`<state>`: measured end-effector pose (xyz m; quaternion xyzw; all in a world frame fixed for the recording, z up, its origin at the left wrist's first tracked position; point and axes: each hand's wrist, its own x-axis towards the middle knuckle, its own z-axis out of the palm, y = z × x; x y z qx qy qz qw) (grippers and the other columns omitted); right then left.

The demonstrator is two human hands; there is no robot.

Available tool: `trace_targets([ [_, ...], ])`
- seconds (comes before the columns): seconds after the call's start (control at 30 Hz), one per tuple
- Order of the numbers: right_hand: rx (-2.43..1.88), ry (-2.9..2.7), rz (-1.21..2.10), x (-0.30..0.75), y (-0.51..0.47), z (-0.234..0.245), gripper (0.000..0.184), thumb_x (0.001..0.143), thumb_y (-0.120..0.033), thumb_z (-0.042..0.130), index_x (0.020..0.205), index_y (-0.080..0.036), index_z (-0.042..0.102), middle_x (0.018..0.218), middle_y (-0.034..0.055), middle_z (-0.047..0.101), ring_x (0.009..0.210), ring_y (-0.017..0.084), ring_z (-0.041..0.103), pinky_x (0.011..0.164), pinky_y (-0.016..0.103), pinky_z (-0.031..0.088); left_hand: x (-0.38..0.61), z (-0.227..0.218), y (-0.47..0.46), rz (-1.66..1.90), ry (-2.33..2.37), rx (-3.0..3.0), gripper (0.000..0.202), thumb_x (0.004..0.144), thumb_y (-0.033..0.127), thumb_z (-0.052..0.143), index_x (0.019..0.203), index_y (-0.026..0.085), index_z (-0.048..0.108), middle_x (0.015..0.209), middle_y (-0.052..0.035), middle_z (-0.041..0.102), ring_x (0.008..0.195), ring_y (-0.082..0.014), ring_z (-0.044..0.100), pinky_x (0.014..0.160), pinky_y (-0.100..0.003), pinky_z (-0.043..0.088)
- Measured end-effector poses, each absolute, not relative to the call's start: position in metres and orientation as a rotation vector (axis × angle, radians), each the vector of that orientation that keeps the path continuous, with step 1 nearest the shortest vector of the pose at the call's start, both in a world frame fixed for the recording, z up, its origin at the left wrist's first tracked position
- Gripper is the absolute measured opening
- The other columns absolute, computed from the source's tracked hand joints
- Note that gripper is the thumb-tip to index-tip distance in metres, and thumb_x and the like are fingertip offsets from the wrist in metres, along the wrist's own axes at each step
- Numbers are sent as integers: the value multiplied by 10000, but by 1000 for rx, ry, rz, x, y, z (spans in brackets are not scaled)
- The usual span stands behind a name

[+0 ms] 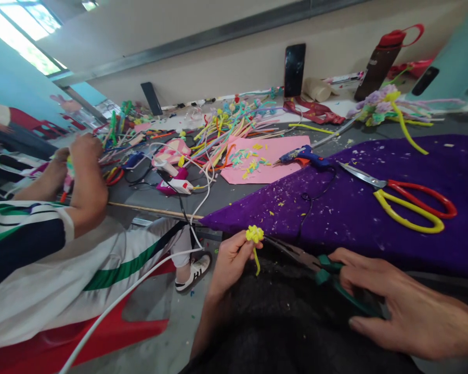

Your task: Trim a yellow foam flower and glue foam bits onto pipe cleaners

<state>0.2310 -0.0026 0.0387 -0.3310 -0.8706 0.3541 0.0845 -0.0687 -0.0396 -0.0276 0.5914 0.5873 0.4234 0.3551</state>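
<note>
My left hand (pixel 231 259) is closed in a pinch on a small yellow pipe-cleaner flower (pixel 255 235), its stem hanging down. My right hand (pixel 398 301) grips the green handles of a pair of pliers (pixel 320 266), whose metal jaws point left toward the flower and stop just short of it. Both hands are held over my dark lap, at the near edge of a purple felt sheet (pixel 354 202) sprinkled with small cuttings.
Red-and-yellow scissors (pixel 409 202) and a blue glue gun (pixel 304 155) lie on the purple felt. A pink sheet (pixel 265 158) and several coloured pipe cleaners (pixel 226 130) cover the table beyond. A seated person's arm (pixel 86 182) works at left. A bottle (pixel 378 65) stands at the back.
</note>
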Motion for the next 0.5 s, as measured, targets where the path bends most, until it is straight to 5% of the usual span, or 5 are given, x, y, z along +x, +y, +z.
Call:
trace_targets([
  [0.5,-986,-2712,1117,228,-1,42,173,664,-169,613,824,-226,582,1011,47,618,893,242,618,688,333,535,-67,-26,-40,1049,1519,1555,315,912,330,445,841,143,687,749,-49,650,603,-116,537,579,-229,429],
])
